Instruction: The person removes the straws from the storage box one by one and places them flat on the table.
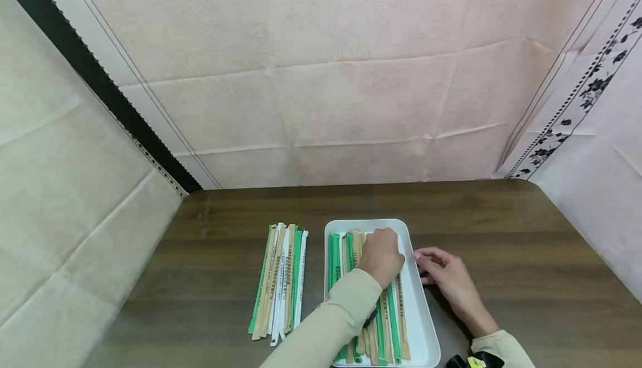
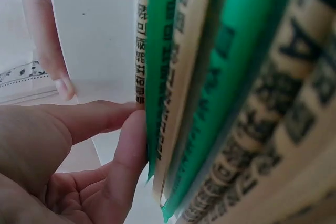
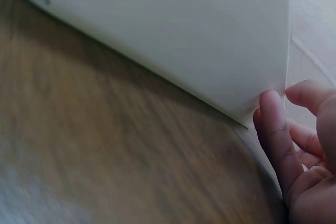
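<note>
A white tray point(image 1: 421, 323) holds many long, thin wrapped straws point(image 1: 386, 323) in green, tan and white, printed with dark characters. My left hand point(image 1: 383, 256) is over the tray's far right part. In the left wrist view, its thumb and a finger pinch the edge of a tan wrapped straw point(image 2: 140, 51) at the side of the row. My right hand point(image 1: 446, 279) is at the tray's right side. Its thumb and fingertips pinch the tray's rim, as the right wrist view shows. Part of the straws is hidden under my left hand and sleeve.
A second group of green, tan and white wrapped straws point(image 1: 281, 284) lies side by side on the brown wooden table point(image 1: 200, 301), left of the tray. Pale patterned cloth point(image 1: 321, 89) hangs beyond the table's far edge and on both sides.
</note>
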A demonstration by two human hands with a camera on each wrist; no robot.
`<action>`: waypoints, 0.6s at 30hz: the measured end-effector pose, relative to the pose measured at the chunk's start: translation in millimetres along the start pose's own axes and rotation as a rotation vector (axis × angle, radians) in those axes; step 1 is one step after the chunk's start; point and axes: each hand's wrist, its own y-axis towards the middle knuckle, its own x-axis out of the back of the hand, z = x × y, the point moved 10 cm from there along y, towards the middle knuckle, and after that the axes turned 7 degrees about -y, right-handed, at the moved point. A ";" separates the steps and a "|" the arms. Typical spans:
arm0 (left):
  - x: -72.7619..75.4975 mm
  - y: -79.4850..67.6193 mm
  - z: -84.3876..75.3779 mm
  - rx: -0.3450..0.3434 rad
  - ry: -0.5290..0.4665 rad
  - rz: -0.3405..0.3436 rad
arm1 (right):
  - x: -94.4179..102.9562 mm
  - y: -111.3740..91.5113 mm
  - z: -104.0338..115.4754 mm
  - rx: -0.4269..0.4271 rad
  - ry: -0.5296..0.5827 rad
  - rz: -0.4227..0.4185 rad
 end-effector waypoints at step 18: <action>41.0 -10.4 48.4 0.135 -0.643 0.181 | -0.4 0.0 -0.2 -0.006 0.007 -0.003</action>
